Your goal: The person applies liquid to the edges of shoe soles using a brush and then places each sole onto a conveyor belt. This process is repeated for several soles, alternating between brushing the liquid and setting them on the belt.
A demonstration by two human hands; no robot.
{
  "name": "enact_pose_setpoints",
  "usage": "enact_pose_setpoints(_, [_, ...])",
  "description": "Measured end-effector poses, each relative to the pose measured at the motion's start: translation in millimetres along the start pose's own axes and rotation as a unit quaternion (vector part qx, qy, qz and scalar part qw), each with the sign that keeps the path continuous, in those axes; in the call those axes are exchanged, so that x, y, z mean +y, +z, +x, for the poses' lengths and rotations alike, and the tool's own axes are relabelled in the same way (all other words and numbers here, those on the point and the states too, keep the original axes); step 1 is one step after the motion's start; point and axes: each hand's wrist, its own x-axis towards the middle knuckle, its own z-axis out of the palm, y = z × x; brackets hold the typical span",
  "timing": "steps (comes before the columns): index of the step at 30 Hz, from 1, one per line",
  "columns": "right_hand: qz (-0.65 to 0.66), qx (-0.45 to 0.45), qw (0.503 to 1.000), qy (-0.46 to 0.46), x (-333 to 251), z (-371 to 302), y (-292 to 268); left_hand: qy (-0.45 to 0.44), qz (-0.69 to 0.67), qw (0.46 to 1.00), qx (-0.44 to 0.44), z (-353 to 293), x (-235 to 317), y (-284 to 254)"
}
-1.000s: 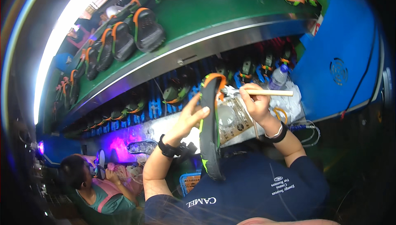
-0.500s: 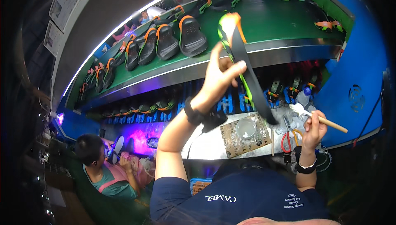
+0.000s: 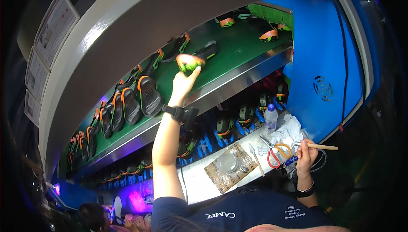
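Observation:
My left hand (image 3: pixel 183 84) is raised over the green conveyor belt (image 3: pixel 242 47), its fingers closed on a shoe sole (image 3: pixel 190 63). The orange and green end of that sole faces me, blurred. A dark piece (image 3: pixel 207 50) shows just behind it; whether it belongs to the same sole I cannot tell. My right hand (image 3: pixel 307 155) is closed around a brush with a pale wooden handle (image 3: pixel 324 147), held low at the right of the bench. Close to that hand lie scissors with red and orange handles (image 3: pixel 277 153) and crumpled white paper (image 3: pixel 291 131).
Black soles with orange rims (image 3: pixel 149 97) line the belt's left; several orange-green pieces (image 3: pixel 268 35) lie farther right. Below, shoe parts sit on blue holders (image 3: pixel 224 128). The bench holds a clear bowl (image 3: pixel 227 162) on brown cardboard and a bottle (image 3: pixel 270 117). A co-worker (image 3: pixel 92 216) sits lower left.
My left hand has carried the sole from above the bench to over the belt, turning its coloured end toward me. My right hand keeps the brush, now lower. The view has swung right.

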Motion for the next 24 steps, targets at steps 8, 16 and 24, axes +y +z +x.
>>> enact_pose_setpoints(8, [-0.033, 0.008, 0.999, 0.009, 14, 14, -10, 0.002, 0.159, 0.985, -0.066, 4, 69, 10])
enact_pose_setpoints(16, [-0.03, 0.043, 0.999, 0.011, 35, 2, -2, 0.2, 0.357, 0.844, 0.346, 231, -71, -29])
enact_pose_setpoints(24, [-0.081, 0.121, 0.989, -0.002, 38, 6, -3, -0.239, 0.206, 0.939, 0.136, 202, -110, -17])
